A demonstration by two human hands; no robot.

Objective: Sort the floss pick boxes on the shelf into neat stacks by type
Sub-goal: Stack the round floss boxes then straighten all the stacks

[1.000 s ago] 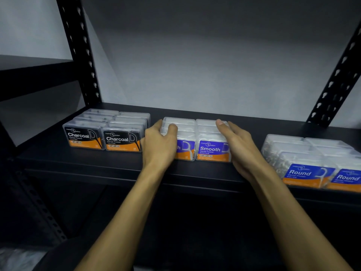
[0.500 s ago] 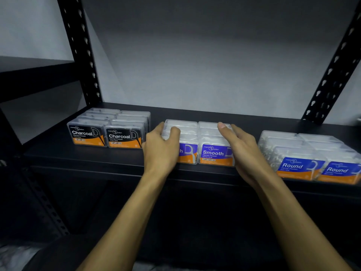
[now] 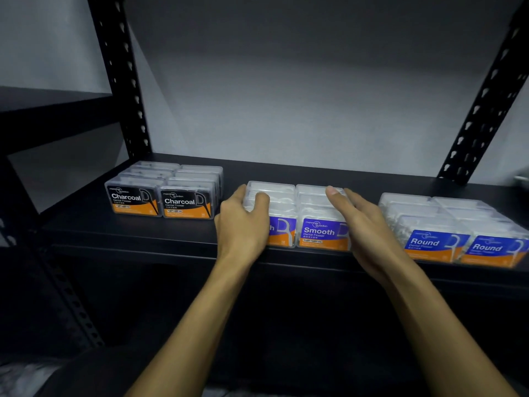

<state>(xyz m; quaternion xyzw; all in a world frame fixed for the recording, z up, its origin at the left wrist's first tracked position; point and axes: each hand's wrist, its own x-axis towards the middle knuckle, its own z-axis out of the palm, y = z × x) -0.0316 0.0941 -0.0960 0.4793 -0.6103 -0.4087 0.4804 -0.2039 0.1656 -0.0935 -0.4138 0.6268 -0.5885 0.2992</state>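
My left hand [image 3: 243, 222] grasps the Smooth floss boxes [image 3: 320, 222] from their left; my right hand [image 3: 369, 224] lies flat against their right.

grey wall [image 3: 315, 96], black perforated uprights [image 3: 120, 81]

Black metal shelf [image 3: 177, 239], Charcoal boxes [image 3: 163, 193] left, Smooth boxes [image 3: 303, 216] middle, Round boxes [image 3: 449, 227] right

The left hand [image 3: 243, 222] hides most of the left Smooth box's label [image 3: 282, 230].
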